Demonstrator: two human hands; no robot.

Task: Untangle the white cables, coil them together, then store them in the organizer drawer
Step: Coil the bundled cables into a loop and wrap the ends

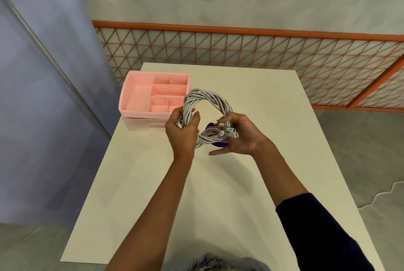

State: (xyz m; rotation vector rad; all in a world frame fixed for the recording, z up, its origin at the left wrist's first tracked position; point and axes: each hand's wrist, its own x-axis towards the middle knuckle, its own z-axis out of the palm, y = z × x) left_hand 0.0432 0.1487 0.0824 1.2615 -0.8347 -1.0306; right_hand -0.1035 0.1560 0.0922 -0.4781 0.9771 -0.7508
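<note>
A thick coil of white cables (pixel 208 101) is held up above the white table (pixel 251 179). My left hand (pixel 182 134) grips the coil's left side, with a plug end poking out by its fingers. On the coil's lower right, my right hand (pixel 238 137) pinches the strands where several grey-white connector ends (pixel 228 129) stick out. A purple tag (pixel 219 144) shows behind the coil between my hands. The pink organizer (pixel 131 93) with open top compartments stands at the table's far left, its clear drawer (pixel 136 125) underneath looking closed.
An orange lattice fence (pixel 262 52) runs behind the table. A blue-grey wall panel (pixel 43 95) stands at the left. Grey floor lies around the table on both sides.
</note>
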